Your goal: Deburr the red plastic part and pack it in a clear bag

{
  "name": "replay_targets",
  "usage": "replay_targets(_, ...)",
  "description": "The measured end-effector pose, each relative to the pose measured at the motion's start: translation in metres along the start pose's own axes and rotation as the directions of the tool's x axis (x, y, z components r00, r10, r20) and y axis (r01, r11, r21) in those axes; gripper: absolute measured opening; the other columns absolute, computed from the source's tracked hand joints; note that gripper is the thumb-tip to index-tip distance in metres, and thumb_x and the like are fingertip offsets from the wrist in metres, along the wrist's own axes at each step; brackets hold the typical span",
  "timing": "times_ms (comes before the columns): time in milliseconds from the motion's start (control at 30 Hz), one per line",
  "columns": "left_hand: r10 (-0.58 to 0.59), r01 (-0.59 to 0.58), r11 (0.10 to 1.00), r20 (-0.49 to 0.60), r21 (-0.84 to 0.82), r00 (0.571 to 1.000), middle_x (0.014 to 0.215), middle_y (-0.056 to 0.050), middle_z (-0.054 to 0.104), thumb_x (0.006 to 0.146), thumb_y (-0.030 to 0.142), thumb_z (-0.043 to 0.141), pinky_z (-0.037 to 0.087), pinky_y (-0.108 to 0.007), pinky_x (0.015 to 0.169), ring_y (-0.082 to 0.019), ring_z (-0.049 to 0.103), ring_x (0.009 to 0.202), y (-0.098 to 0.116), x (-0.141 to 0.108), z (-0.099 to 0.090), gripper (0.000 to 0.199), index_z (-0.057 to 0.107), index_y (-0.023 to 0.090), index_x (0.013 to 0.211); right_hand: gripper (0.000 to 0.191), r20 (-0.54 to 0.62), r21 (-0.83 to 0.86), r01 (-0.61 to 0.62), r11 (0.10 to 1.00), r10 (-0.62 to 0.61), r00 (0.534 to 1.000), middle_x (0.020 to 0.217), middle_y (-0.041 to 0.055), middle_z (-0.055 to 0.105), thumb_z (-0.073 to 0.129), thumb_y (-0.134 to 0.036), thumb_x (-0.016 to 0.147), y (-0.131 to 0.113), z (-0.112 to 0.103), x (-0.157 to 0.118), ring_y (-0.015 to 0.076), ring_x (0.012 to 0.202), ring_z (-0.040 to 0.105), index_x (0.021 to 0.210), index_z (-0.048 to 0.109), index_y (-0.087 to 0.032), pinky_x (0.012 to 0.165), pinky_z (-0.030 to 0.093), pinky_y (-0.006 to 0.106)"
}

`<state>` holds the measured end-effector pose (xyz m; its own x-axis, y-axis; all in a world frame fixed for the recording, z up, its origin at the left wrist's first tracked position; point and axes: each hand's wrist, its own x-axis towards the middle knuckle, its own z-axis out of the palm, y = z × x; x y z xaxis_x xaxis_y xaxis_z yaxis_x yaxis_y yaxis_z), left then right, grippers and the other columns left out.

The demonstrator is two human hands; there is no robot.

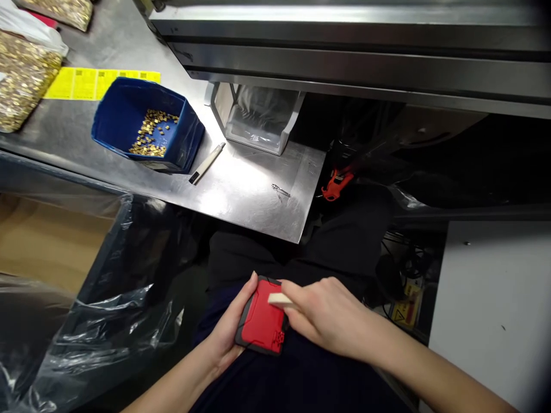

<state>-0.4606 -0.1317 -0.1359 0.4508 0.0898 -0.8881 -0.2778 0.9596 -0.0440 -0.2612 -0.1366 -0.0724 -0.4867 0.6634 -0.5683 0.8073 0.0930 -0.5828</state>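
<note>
Low in the view, over my lap, my left hand (pixel 228 332) is closed around the edge of a flat red and black rectangular case (pixel 260 321). Its red face is turned up, with a small raised pattern near one corner. My right hand (pixel 325 312) grips a cream-coloured flat stick (pixel 278 300), whose blunt end lies over the red face. Whether the stick touches the face I cannot tell. The rest of the stick is hidden in my fingers.
On the metal table (pixel 249 206) sit a blue bin (pixel 103 123) with small gold pieces, a cream-handled tool (pixel 207 163), a small metal piece (pixel 280 190) and a clear-fronted tray (pixel 258 143). An orange tool (pixel 338 184) hangs beyond its corner. Plastic-lined box (pixel 51 241) at left.
</note>
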Motion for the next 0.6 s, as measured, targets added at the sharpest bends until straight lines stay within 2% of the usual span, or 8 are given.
replay_targets(133, -0.001, 0.0, 1.0, 0.034, 0.02, 0.999, 0.108, -0.016, 0.079, 0.097, 0.059, 0.058, 0.063, -0.033, 0.079, -0.027, 0.077, 0.09, 0.0006, -0.0013, 0.001, 0.06, 0.066, 0.012, 0.134, 0.009, 0.04, 0.02, 0.049, 0.999, -0.05, 0.998, 0.073, -0.0046, 0.07, 0.051, -0.031, 0.1, 0.002, -0.0001, -0.0012, 0.0139, 0.055, 0.061, 0.094, 0.052, -0.025, 0.052, 0.017, 0.03)
replay_targets(267, 0.027, -0.027, 0.999, 0.014, 0.028, 1.0, 0.102, -0.016, 0.08, 0.097, 0.055, 0.06, 0.062, -0.029, 0.073, -0.024, 0.078, 0.081, 0.002, -0.0026, 0.003, 0.058, 0.067, 0.01, 0.132, 0.008, -0.024, 0.037, 0.037, 0.999, -0.036, 0.999, 0.076, -0.0041, 0.07, 0.05, -0.031, 0.102, 0.0071, -0.001, -0.0026, 0.0145, 0.059, 0.062, 0.097, 0.052, -0.026, 0.054, 0.019, 0.03)
replay_targets(333, 0.024, -0.024, 1.0, 0.007, 0.016, 1.0, 0.104, -0.016, 0.08, 0.098, 0.056, 0.058, 0.062, -0.029, 0.074, -0.024, 0.078, 0.081, 0.0024, -0.0028, 0.0038, 0.057, 0.068, 0.009, 0.13, 0.005, -0.012, 0.035, 0.011, 0.999, -0.011, 1.0, 0.074, -0.0047, 0.07, 0.051, -0.028, 0.101, 0.0077, -0.0012, -0.0034, 0.014, 0.057, 0.061, 0.097, 0.053, -0.026, 0.054, 0.018, 0.03)
replay_targets(433, 0.017, -0.018, 0.999, 0.014, 0.044, 1.0, 0.107, -0.015, 0.08, 0.098, 0.057, 0.058, 0.062, -0.031, 0.076, -0.026, 0.077, 0.086, 0.0023, -0.0026, 0.0045, 0.058, 0.068, 0.011, 0.131, 0.007, 0.018, 0.018, 0.06, 0.998, -0.06, 0.998, 0.074, -0.0046, 0.07, 0.054, -0.03, 0.099, 0.0065, -0.001, -0.001, 0.0132, 0.055, 0.06, 0.094, 0.053, -0.025, 0.053, 0.017, 0.03)
replay_targets(600, 0.035, -0.034, 0.998, -0.022, 0.046, 0.999, 0.097, -0.015, 0.081, 0.098, 0.056, 0.059, 0.06, -0.026, 0.069, -0.02, 0.075, 0.073, 0.0019, -0.0021, 0.0037, 0.057, 0.068, 0.01, 0.13, 0.01, 0.004, -0.008, 0.042, 0.999, -0.042, 0.999, 0.077, -0.0031, 0.071, 0.048, -0.032, 0.102, 0.0079, -0.0036, 0.0019, 0.0142, 0.058, 0.061, 0.098, 0.053, -0.025, 0.055, 0.019, 0.029)
